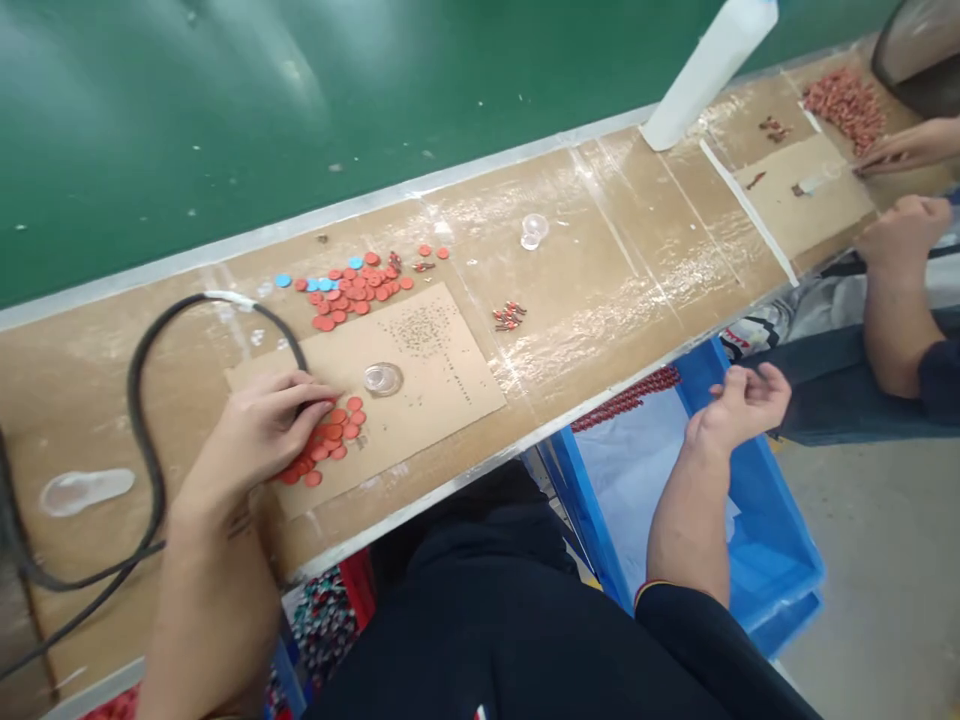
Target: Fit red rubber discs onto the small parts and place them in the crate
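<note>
My left hand [259,435] rests on a brown cardboard sheet [442,365], its fingertips at a pile of flat red discs [326,445]. I cannot tell whether those fingers pinch a disc. A shallow clear plastic dish [383,379] stands just beyond them. A second heap of red discs [352,295], mixed with several blue discs [283,281], lies past the sheet's far edge. My right hand [742,405] hangs off the bench above a blue plastic crate [776,530], fingers loosely curled and apart, holding nothing I can see.
A black cable [142,420] loops across the left of the tan bench. Small red-and-metal parts [510,315] lie near a clear cap [534,230]. A co-worker's hands [904,190] work at the far right beside a heap of red parts [847,110]. A green wall runs behind.
</note>
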`<state>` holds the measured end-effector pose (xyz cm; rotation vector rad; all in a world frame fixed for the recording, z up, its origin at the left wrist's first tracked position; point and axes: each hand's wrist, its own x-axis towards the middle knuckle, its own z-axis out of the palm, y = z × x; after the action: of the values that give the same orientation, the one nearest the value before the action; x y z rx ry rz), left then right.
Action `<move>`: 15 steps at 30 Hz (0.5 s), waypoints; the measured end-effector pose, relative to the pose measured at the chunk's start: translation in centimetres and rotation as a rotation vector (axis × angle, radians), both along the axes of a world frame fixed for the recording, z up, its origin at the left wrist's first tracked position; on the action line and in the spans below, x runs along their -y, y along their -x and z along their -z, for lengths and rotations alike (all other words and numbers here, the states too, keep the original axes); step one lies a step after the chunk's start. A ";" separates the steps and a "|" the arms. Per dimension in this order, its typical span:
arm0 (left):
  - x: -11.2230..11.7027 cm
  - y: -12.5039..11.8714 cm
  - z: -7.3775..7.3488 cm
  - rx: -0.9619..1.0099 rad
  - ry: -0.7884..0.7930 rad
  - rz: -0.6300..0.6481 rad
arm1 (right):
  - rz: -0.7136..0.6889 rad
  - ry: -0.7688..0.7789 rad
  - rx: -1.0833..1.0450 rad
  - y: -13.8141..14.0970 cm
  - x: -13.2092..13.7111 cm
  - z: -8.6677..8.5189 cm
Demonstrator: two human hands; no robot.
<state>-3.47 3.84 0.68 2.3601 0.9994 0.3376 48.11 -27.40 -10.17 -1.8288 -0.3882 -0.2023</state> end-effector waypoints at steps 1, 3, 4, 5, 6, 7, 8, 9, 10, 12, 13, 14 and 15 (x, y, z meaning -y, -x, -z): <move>-0.1 0.2 0.2 0.020 0.007 0.009 | -0.027 -0.035 0.072 1.1 -2.2 -1.3; -0.2 0.6 0.6 0.061 0.023 0.023 | -0.202 -0.047 0.232 4.4 -7.0 -3.7; -0.3 0.8 0.7 0.081 0.034 0.024 | -0.325 -0.015 0.267 6.3 -9.5 -4.6; -0.4 1.0 0.9 0.108 0.045 0.017 | -0.545 0.090 0.333 8.1 -11.9 -5.4; -0.4 1.2 1.1 0.145 0.051 0.002 | -0.729 0.186 0.408 9.8 -14.0 -5.9; -0.5 1.4 1.2 0.191 0.057 -0.021 | -0.854 0.270 0.463 11.2 -15.9 -6.3; -0.5 1.6 1.4 0.246 0.068 -0.048 | -0.954 0.350 0.505 12.2 -17.3 -6.5; -0.4 1.7 1.6 0.316 0.079 -0.086 | -1.013 0.410 0.531 12.9 -18.5 -6.5; -0.4 1.7 1.7 0.391 0.087 -0.126 | -1.045 0.456 0.541 13.3 -19.2 -6.4; -0.3 1.7 2.1 0.542 0.101 -0.211 | -1.072 0.515 0.529 13.3 -19.9 -6.1; -0.3 1.6 2.2 0.607 0.110 -0.236 | -1.080 0.533 0.514 13.1 -20.0 -5.9; -0.2 1.4 2.4 0.666 0.125 -0.247 | -1.087 0.548 0.493 12.9 -20.0 -5.8; -0.2 1.3 2.5 0.719 0.146 -0.246 | -1.096 0.561 0.470 12.7 -20.0 -5.9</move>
<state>-4.77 4.05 -1.82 1.7565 0.9025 1.0733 35.38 -7.41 -4.31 -1.8082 -1.8421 0.2792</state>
